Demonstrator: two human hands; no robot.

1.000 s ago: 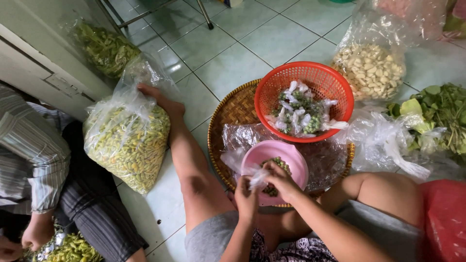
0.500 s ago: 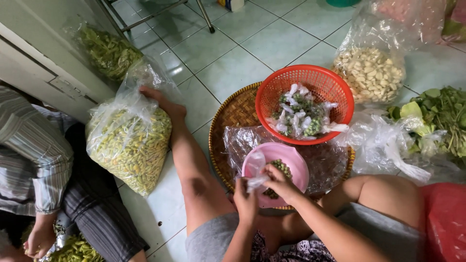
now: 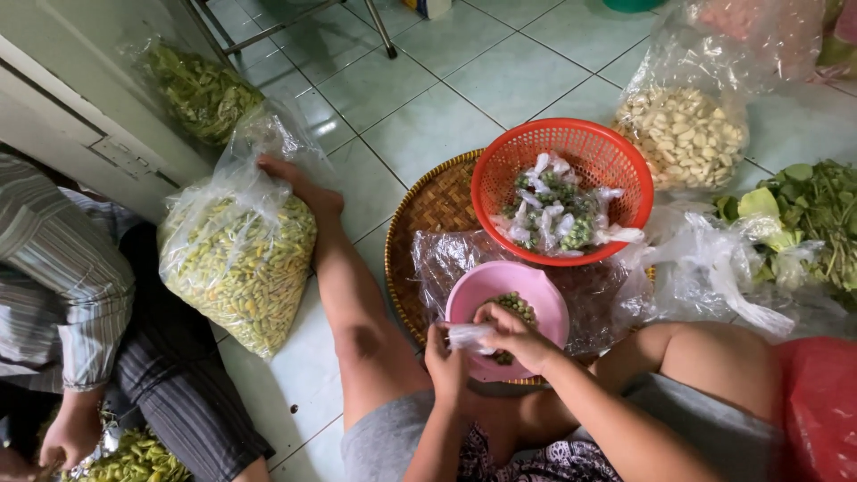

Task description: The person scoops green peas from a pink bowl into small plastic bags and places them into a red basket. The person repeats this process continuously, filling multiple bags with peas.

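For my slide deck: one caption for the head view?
Seated on tile, left hand and right hand hold a small clear bag over a pink bowl of green pieces.

Right hand (image 3: 513, 332) now reaching into pink bowl (image 3: 509, 290); co-worker's hand (image 3: 67, 435) dropped lower left.

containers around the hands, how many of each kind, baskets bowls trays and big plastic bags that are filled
Red plastic basket: 1
Pink bowl: 1
Woven tray: 1
Filled clear plastic bags: 3, namely the yellow-green chillies, the green chillies and the pale cloves
Total: 6
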